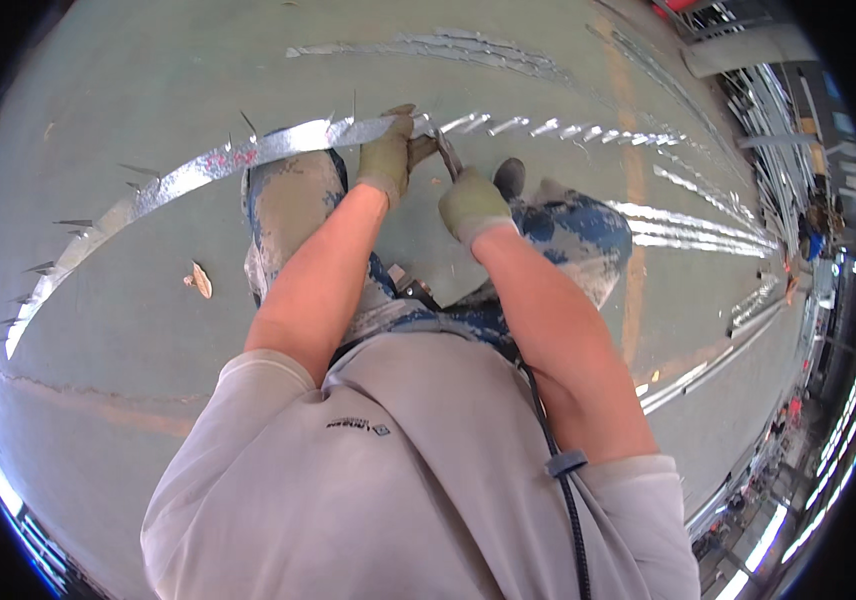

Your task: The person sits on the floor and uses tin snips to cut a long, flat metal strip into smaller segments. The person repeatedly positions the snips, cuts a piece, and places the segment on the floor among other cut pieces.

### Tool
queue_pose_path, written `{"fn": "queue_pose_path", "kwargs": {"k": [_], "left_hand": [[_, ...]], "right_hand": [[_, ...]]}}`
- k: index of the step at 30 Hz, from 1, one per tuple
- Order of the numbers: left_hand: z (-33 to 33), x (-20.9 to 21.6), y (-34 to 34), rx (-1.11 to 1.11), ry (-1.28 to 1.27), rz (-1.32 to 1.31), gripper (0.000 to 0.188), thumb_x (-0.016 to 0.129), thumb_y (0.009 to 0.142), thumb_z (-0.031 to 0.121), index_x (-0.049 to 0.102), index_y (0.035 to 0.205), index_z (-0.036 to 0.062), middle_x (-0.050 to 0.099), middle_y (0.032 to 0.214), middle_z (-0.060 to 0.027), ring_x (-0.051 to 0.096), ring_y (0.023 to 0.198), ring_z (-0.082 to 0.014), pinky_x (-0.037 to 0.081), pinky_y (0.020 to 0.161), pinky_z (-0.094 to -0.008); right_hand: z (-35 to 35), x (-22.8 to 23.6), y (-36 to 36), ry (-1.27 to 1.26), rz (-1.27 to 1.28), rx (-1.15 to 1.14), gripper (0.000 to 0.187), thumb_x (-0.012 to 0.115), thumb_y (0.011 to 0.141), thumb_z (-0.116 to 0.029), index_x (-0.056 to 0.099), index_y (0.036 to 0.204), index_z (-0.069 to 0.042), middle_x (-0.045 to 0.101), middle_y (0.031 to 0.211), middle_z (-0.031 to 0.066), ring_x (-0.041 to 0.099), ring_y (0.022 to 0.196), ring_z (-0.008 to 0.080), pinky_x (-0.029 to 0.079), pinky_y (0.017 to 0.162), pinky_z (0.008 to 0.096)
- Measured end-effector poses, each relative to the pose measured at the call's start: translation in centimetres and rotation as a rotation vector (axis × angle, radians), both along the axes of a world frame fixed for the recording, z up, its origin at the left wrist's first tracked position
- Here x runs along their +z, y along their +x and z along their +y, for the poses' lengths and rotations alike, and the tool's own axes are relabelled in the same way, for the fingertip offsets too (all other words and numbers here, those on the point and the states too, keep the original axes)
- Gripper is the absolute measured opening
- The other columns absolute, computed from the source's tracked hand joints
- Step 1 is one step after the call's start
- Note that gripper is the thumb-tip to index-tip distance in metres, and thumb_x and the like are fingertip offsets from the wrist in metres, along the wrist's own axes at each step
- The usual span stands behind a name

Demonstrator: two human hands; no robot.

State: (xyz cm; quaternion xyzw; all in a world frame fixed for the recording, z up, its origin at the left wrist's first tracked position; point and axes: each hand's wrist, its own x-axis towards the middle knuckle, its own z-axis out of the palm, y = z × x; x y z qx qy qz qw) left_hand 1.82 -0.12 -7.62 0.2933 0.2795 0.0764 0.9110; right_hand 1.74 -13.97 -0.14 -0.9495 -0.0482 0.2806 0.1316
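A long, shiny galvanized metal strip (pixel 188 182) crosses in front of my knees. Pointed spikes stand out from its left stretch, while slanted tabs lie closer to the strip along the right stretch. My left hand (pixel 384 163), in a greenish work glove, is closed around the strip near its middle. Just to the right, my gloved right hand (pixel 473 205) grips a dark metal hand tool (pixel 447 154) whose head meets the strip's edge. It looks like pliers, but the jaws are too small to make out.
More metal strips (pixel 438 48) lie on the green floor ahead, and bright long strips (pixel 693 230) lie at the right. A dry leaf (pixel 202 281) rests left of my knee. Racks of long metal stock (pixel 773 160) stand at the far right.
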Motion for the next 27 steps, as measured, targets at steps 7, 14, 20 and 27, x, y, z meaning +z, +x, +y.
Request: {"fn": "queue_pose_path", "kwargs": {"k": [7,14,20,27], "left_hand": [[-0.5,1.2,-0.2,-0.045,0.022,-0.026,0.030,0.051,0.110,0.015,0.055,0.138,0.0046,0.064,0.125,-0.0171,0.073,0.098,-0.0329,0.067,0.091,-0.0446],[-0.2,2.3,-0.9,-0.075,0.103,0.009,0.032,0.053,0.110,0.020,0.059,0.139,0.0094,0.064,0.128,-0.0137,0.071,0.100,-0.0253,0.066,0.089,-0.0383],[-0.4,2.5,-1.5,0.003,0.138,0.000,0.035,0.057,0.108,0.020,0.059,0.143,0.0131,0.068,0.124,-0.0088,0.072,0.102,-0.0223,0.063,0.088,-0.0383],[0.9,3.6,-3.5,0.242,-0.115,-0.076,0.042,0.063,0.104,0.018,0.054,0.145,0.0165,0.068,0.127,-0.0080,0.071,0.109,-0.0228,0.060,0.094,-0.0437]], "right_hand": [[-0.8,2.1,-0.9,-0.052,-0.033,-0.012,0.038,0.055,0.096,-0.018,0.062,0.128,0.000,0.069,0.125,0.0289,0.067,0.120,0.0425,0.053,0.101,0.0479],[-1.2,0.9,-0.6,-0.021,-0.024,-0.042,0.038,0.058,0.095,-0.022,0.062,0.127,-0.001,0.069,0.126,0.0291,0.067,0.119,0.0430,0.053,0.102,0.0493],[-1.8,-0.3,-0.6,0.028,-0.066,-0.025,0.036,0.056,0.096,-0.023,0.059,0.125,-0.002,0.069,0.121,0.0301,0.067,0.117,0.0454,0.052,0.101,0.0523],[-1.7,0.2,-0.5,0.005,-0.047,-0.014,0.034,0.055,0.097,-0.025,0.062,0.123,-0.004,0.070,0.122,0.0271,0.068,0.115,0.0442,0.053,0.099,0.0519]]}}
